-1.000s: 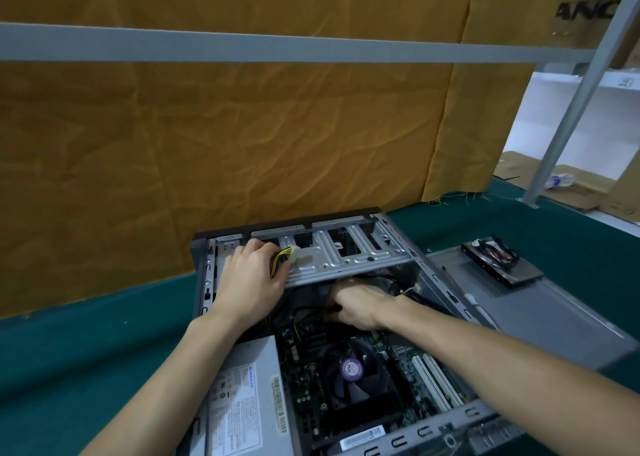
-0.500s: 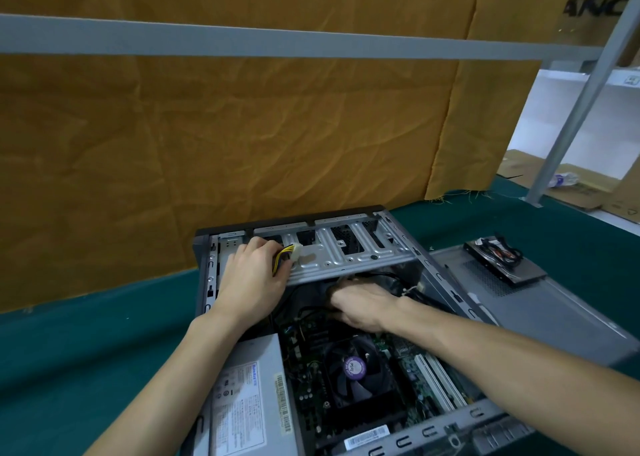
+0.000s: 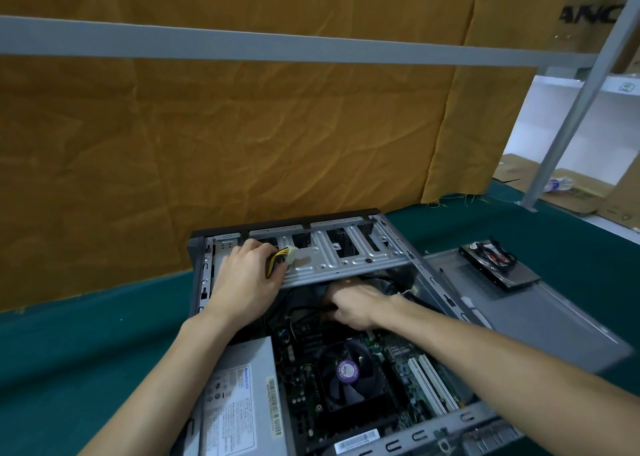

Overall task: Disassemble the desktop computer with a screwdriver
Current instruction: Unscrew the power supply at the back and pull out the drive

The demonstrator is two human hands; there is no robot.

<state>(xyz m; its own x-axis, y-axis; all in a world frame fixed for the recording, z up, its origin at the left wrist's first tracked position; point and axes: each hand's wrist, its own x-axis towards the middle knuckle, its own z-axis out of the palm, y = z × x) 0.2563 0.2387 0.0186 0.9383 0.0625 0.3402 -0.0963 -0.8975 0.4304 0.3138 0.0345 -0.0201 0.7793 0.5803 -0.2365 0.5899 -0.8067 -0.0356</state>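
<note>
Table under green cloth (image 3: 86, 358) carries the open computer case (image 3: 401, 247) and, just right of it, a flat grey side panel (image 3: 540, 317).

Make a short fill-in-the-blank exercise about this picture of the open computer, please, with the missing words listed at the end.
1. The left hand holds a white plug with black and ____ wires.
2. The right hand reaches under the metal drive ____.
3. The fan has a round ____ sticker at its centre.
4. The removed drive lies on the grey ____, right of the case.

Missing words: yellow; cage; purple; panel
</note>
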